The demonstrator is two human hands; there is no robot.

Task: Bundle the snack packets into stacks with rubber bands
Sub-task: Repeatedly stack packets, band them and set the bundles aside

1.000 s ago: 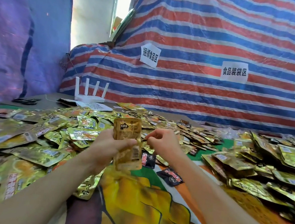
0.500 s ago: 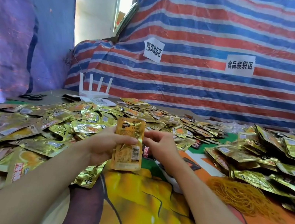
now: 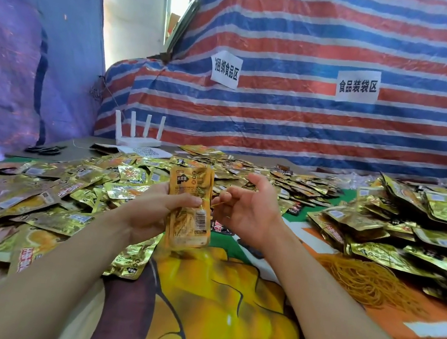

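Head view: your left hand [image 3: 156,211] grips the stack of snack packets [image 3: 189,208] at its middle. The thumb lies across the front face and the fingers curl round the back. The stack stands upright over the tablecloth [image 3: 209,300], barcode end down, between your two hands.

Your right hand [image 3: 248,209] sits just beside the right edge of the stack, with the thumb raised and the fingers curled. A thin yellow rubber band [image 3: 218,204] runs from those curled fingers toward the edge of the stack. Which fingers hook it cannot be told from this view.

Surroundings:
- Loose packets [image 3: 35,191] cover the cloth to the left of your left forearm and reach the far side of the table.
- A heap of gold packets [image 3: 413,230] lies to the right of your right hand.
- A pile of spare bands [image 3: 369,282] lies on the orange part of the cloth, to the right of your right forearm and just in front of that heap.
- A white router [image 3: 136,137] stands at the far left with four antennas upright. Scissors [image 3: 42,150] lie near it, further left.
- A striped tarp [image 3: 312,125] hangs behind the table and carries three paper labels [image 3: 357,86].
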